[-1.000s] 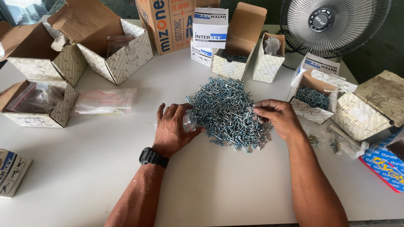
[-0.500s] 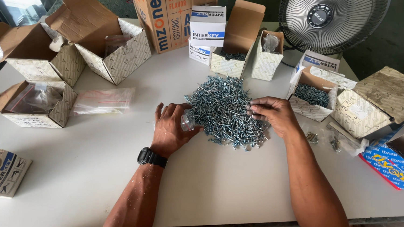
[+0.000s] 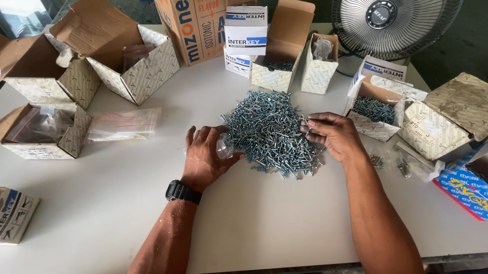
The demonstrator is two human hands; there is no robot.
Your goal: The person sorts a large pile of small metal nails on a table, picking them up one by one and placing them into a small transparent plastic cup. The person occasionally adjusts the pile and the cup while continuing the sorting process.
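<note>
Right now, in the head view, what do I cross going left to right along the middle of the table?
Open box with plastic bags → flat clear bag → left hand → screw pile → right hand → open box of screws → patterned closed box.

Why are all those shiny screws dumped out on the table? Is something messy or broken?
Yes, a big heap of loose silvery screws lies straight on the white table, between the left hand and right hand. A few stray screws lie apart near the right edge. The patterned cardboard boxes gape open with bent flaps.
</note>
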